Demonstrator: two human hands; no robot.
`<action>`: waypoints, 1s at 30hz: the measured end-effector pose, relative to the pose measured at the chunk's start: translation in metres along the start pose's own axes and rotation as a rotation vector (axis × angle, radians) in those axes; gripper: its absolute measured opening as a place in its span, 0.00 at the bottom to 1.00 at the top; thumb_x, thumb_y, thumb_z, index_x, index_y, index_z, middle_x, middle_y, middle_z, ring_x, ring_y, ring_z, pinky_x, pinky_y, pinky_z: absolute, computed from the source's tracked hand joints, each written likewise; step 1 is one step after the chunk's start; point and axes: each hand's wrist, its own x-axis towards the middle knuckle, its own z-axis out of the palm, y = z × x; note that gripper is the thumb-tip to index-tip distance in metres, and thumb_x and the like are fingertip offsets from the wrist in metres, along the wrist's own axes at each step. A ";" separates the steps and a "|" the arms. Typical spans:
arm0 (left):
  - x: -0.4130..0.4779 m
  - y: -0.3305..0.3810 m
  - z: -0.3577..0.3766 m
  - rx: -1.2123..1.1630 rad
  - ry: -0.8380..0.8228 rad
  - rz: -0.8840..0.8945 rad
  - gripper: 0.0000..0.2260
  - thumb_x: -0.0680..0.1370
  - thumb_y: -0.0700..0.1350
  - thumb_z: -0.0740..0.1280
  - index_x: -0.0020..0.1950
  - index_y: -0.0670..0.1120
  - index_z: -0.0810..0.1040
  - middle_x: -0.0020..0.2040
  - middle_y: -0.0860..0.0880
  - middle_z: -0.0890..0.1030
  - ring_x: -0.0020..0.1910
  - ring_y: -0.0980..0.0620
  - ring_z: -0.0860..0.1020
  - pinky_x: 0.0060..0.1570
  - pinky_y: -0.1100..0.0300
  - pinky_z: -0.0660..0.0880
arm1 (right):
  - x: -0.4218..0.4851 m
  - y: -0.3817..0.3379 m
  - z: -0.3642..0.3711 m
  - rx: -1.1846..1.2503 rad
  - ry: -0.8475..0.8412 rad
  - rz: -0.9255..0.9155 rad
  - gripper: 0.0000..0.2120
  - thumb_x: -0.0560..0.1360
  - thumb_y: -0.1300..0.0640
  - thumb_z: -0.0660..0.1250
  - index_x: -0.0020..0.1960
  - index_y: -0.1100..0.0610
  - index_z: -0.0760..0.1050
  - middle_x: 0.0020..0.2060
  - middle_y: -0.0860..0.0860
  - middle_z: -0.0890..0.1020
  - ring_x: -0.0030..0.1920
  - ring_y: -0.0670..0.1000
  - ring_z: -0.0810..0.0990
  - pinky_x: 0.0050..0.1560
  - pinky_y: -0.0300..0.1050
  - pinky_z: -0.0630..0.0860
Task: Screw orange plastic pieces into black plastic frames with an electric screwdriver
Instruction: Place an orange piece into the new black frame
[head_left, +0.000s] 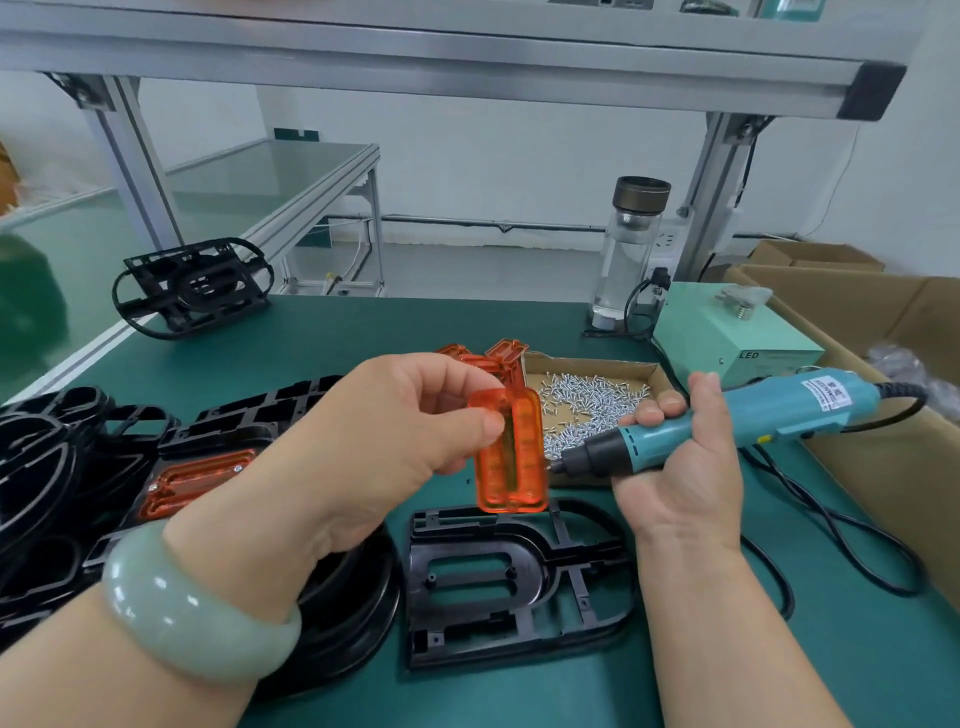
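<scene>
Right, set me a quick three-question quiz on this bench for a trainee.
1. True or false: the orange piece pinched in the left hand is already seated in the black frame nearest the person.
2. What does the right hand grip? A) a glass bottle B) the electric screwdriver C) a cardboard box
3. Fill in: the loose screws lie in a shallow cardboard ____.

Key:
1. False: it is held up in the fingers, and the frame's opening is empty.
2. B
3. tray
</scene>
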 end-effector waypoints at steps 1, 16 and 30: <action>0.001 -0.001 0.000 0.065 -0.004 0.027 0.11 0.73 0.34 0.69 0.40 0.51 0.83 0.34 0.52 0.79 0.31 0.58 0.74 0.32 0.68 0.73 | 0.000 0.000 0.000 0.001 0.003 0.002 0.08 0.79 0.54 0.66 0.44 0.51 0.69 0.28 0.45 0.72 0.26 0.43 0.71 0.37 0.37 0.71; 0.015 -0.021 0.040 1.362 -0.355 0.129 0.16 0.75 0.34 0.61 0.59 0.49 0.76 0.53 0.48 0.79 0.53 0.45 0.77 0.52 0.53 0.75 | 0.001 0.001 0.000 0.000 0.033 0.002 0.10 0.79 0.54 0.66 0.41 0.52 0.69 0.27 0.45 0.72 0.26 0.43 0.71 0.34 0.37 0.72; 0.007 -0.031 0.041 1.626 -0.173 0.034 0.15 0.72 0.40 0.65 0.31 0.47 0.61 0.34 0.48 0.71 0.37 0.44 0.71 0.36 0.56 0.68 | 0.000 -0.001 0.000 -0.007 0.031 0.002 0.10 0.80 0.54 0.66 0.42 0.52 0.68 0.28 0.45 0.72 0.26 0.44 0.71 0.32 0.37 0.72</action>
